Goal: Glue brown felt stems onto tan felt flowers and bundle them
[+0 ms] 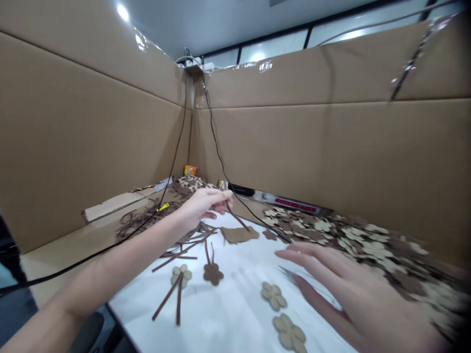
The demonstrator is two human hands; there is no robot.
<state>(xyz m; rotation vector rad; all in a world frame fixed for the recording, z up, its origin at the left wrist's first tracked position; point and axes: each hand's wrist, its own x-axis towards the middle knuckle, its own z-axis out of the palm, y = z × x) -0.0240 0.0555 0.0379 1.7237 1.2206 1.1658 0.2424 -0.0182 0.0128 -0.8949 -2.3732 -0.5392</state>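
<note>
My left hand (211,202) reaches to the far side of the white sheet (239,289), thumb and fingers pinching a thin brown strip (237,215). The strip slants down over a brown scrap (240,235). My right hand (364,294) hovers at the right, fingers stretched and apart. A thin pointed metal tool (287,271) shows partly behind its thumb; its kind is unclear. On the sheet lie a beige flower piece (181,275) with two strips across it and a dark brown flower (213,273) with a strip at its top. Nearer are two beige flowers (273,295) (289,332).
Flower cutouts (371,245) are heaped along the right, and tangled brown strips (138,223) lie at the left. Cardboard walls (275,142) enclose the back and left. A black cable (217,139) runs down to the table. A long packaged item (290,203) lies against the back wall.
</note>
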